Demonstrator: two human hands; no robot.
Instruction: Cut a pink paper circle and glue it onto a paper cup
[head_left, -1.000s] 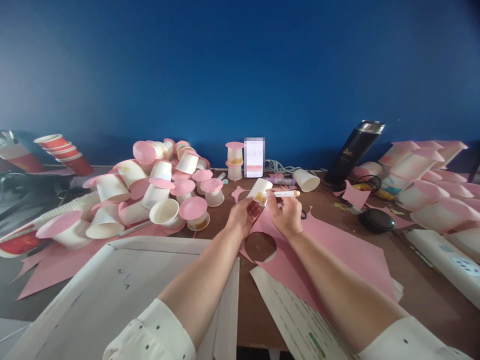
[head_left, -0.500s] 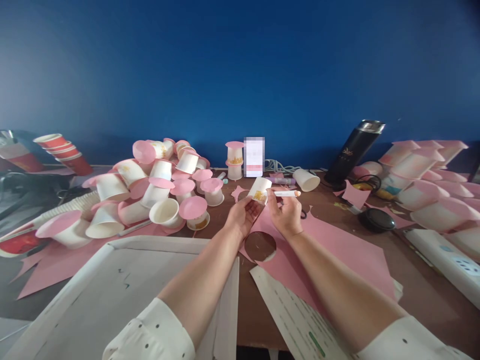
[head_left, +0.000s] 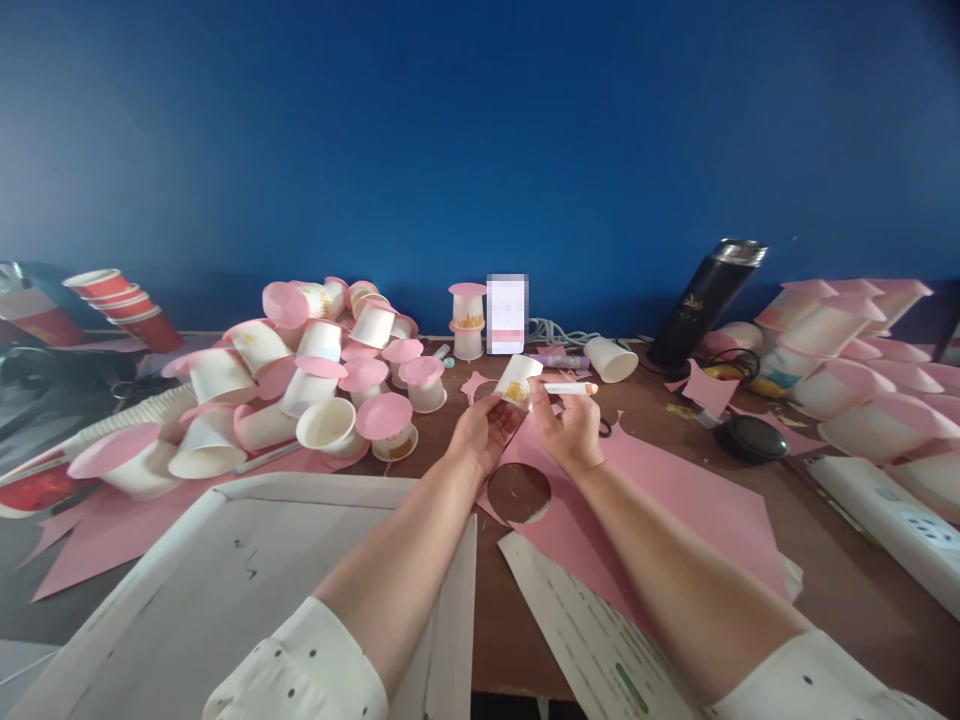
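Head: left hand (head_left: pixel 482 432), one cup (head_left: pixel 521 377); right (head_left: pixel 571 428), one marker (head_left: pixel 568 389).

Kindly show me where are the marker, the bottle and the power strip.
Marker (head_left: pixel 571 388): head view, on its barrel.
Bottle (head_left: pixel 696 308): head view, on its black body.
Power strip (head_left: pixel 874 495): head view, on its top.

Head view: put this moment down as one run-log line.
left hand: holds paper cup | right hand: holds white marker | nearby: pink sheet, black bottle
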